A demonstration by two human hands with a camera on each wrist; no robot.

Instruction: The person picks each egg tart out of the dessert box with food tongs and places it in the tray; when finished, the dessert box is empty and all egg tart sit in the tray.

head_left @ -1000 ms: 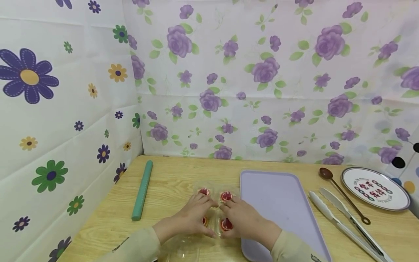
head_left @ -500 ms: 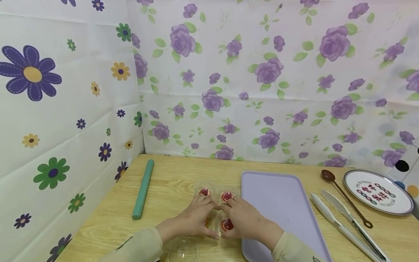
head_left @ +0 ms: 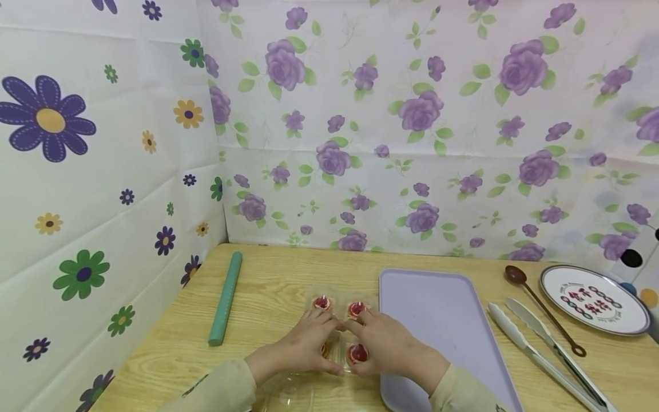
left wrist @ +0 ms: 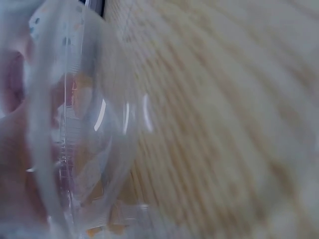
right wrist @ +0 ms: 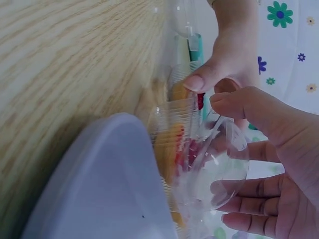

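Note:
A clear plastic clamshell box (head_left: 344,297) of small tarts with glossy red tops lies on the table left of the tray. Red-topped tarts (head_left: 357,353) show between and beyond the hands. My left hand (head_left: 304,343) holds the box's left half, thumb toward me. On the right half, my right hand (head_left: 388,343) grips, and in the right wrist view its thumb and fingers curve round a clear dome (right wrist: 224,172). The thumbs come close together at the middle. A clear dome (left wrist: 107,119) fills much of the left wrist view, hiding part of the left hand.
The lilac tray (head_left: 437,320) lies right beside the box. Further right are tongs (head_left: 540,360), a brown spoon (head_left: 540,306) and a white plate (head_left: 594,300). A green rolled stick (head_left: 225,300) lies left. Another clear plastic piece (head_left: 288,395) lies near my left sleeve.
The head view shifts slightly. Both hands stay on the box, and the right hand shifts slightly to the right, showing more of the near right tart.

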